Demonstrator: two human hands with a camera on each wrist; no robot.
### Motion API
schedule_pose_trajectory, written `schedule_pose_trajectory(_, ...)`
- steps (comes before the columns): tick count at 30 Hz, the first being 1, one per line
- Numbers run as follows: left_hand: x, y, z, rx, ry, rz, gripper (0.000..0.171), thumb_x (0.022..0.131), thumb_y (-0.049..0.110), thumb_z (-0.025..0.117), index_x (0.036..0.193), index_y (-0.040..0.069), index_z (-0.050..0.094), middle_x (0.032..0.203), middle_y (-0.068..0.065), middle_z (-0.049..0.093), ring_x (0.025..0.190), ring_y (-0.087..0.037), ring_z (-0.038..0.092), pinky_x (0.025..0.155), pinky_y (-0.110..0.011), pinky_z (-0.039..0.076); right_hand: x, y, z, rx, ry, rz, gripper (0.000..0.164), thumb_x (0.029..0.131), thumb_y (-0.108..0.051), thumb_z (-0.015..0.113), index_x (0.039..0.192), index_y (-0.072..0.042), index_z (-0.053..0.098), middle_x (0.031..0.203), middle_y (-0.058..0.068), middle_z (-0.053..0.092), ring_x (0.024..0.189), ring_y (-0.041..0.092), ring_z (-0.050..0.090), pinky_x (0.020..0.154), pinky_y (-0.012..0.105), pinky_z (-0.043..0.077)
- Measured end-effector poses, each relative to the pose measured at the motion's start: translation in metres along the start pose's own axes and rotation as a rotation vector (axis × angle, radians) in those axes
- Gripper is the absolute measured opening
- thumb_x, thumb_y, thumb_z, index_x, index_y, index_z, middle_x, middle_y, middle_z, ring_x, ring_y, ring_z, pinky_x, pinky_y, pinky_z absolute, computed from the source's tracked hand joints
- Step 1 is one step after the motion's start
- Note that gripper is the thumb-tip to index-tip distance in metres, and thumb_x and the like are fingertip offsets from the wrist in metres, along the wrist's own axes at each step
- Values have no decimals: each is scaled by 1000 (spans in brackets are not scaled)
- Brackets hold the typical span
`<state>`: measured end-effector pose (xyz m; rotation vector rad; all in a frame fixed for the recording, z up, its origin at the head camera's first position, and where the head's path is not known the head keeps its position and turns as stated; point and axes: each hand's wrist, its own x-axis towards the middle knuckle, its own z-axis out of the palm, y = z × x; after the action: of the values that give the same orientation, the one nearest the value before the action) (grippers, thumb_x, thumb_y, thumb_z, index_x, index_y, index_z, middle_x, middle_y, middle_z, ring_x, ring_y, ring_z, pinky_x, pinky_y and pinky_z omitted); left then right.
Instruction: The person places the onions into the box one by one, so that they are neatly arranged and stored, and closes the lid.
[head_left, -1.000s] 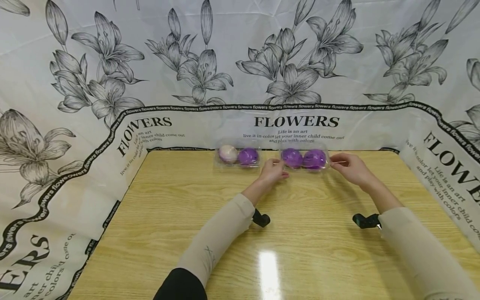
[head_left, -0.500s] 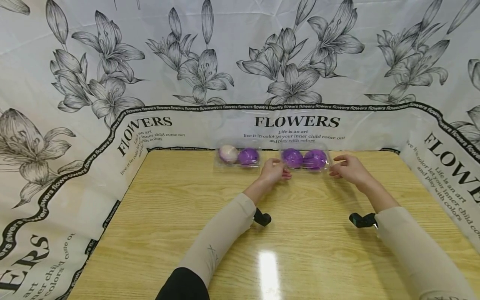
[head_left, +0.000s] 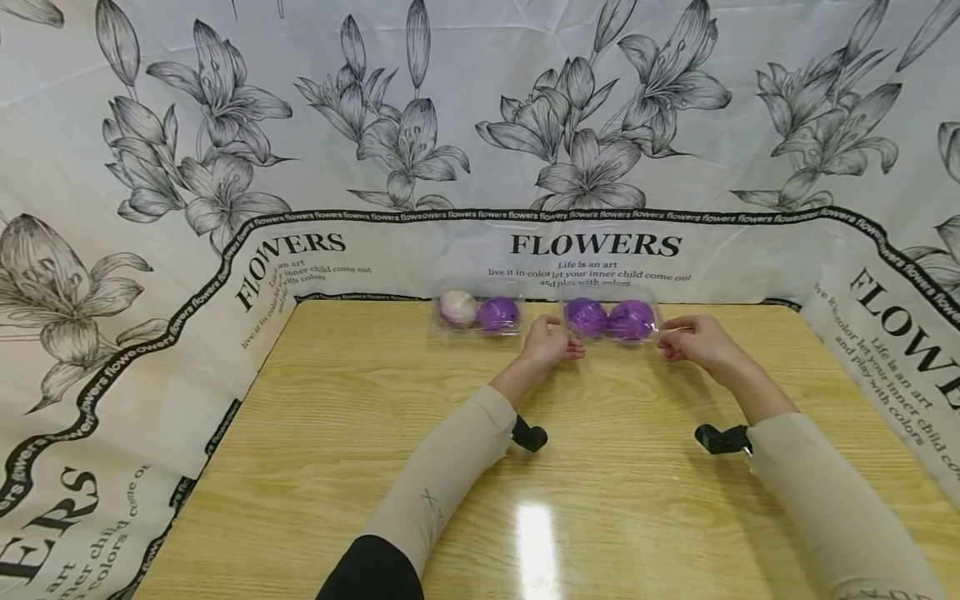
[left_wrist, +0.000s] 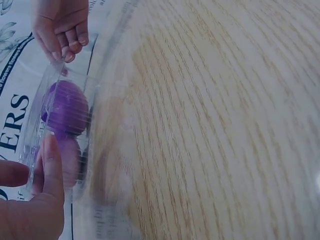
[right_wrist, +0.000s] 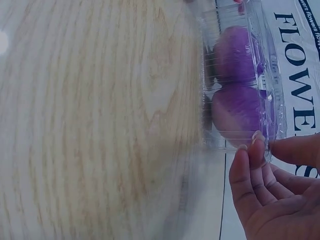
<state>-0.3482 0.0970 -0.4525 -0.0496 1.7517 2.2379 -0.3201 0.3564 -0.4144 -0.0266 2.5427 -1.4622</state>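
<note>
At the back of the table stands a clear plastic clamshell box [head_left: 609, 335] holding two purple round pieces [head_left: 632, 320]. My left hand [head_left: 550, 343] is at its left end; in the left wrist view, the thumb and fingers [left_wrist: 51, 160] pinch the rim there. At the opposite end my right hand [head_left: 701, 342] pinches the box's edge between thumb and fingertips [right_wrist: 257, 142], as the right wrist view shows. The lid looks down over the pieces; whether it is fastened I cannot tell.
Left of it sits a second clear box [head_left: 474, 332] with one pale round piece [head_left: 457, 309] and one purple. A floral cloth [head_left: 420, 250] hangs directly behind both boxes. The wooden table [head_left: 600, 508] spreads out in front. Black wrist cameras [head_left: 722, 439] jut inward from both sleeves.
My right fingers shifted slightly at the box's right end, loosening and then pinching its edge again. The left hand has barely moved, and both boxes stay in place.
</note>
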Motion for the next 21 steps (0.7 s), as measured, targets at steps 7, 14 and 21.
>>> schedule_pose_trajectory(7,2,0,-2,-1,3,3,40,101,-9,49,139,-4,41,89,-23,68,93,-44,72,82,-40,66,2,-3,0,-19,-4,-9,49,106,-5,46,140,27,33,105,19,68,83,13,67,82,32,65)
schedule_pose_trajectory(14,2,-1,-2,44,2,13,41,105,-2,48,144,-5,37,93,-25,68,90,-41,72,80,-37,67,3,-4,1,-19,-19,10,50,109,-9,41,142,26,32,112,25,65,86,12,67,83,31,65)
schedule_pose_trajectory(21,-8,8,-23,270,-193,-54,60,111,22,46,159,-1,18,138,-30,55,106,-41,69,93,-41,63,-4,-2,-10,-76,-26,12,59,111,-20,35,147,25,22,137,44,47,96,16,69,87,31,64)
